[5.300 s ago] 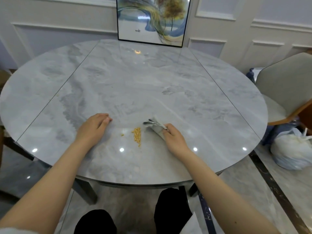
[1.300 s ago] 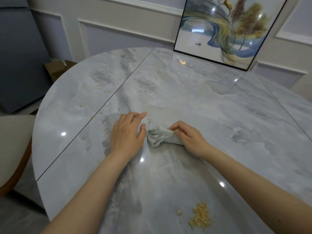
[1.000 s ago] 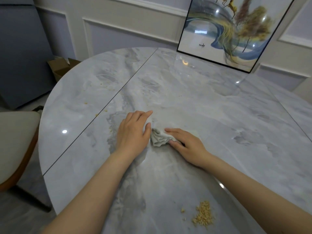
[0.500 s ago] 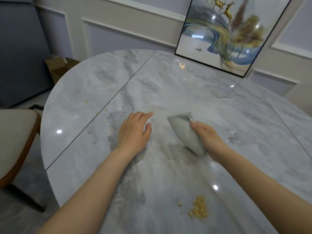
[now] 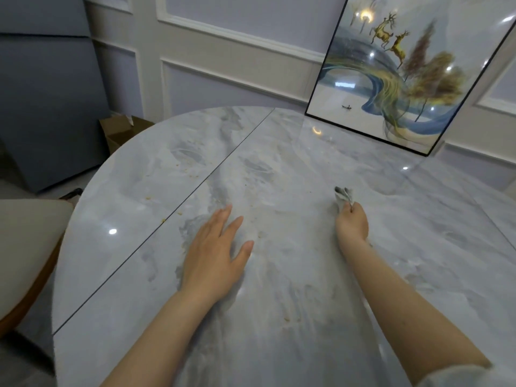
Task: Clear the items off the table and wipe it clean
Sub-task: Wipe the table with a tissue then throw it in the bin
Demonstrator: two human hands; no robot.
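On the round marble counter [image 5: 279, 169] speckled with crumbs [image 5: 178, 165] at its far left, the left hand [image 5: 215, 258] rests flat with fingers straight while the right hand [image 5: 352, 224] grips a bunched grey cloth [image 5: 343, 195]; flattening the cloth and sweeping overlapping strokes toward those crumbs should work best.

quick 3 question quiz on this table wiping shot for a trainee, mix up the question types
1. True or false: the left hand lies flat on the table with straight fingers.
2. What does the right hand grip? A) a sponge B) a grey cloth C) a cup
3. Fill in: small yellowish crumbs lie near the table's dark ____, left of the left hand.

Key
1. True.
2. B, the grey cloth; its bunched end sticks out past the fingers.
3. Seam, the straight line running across the tabletop.
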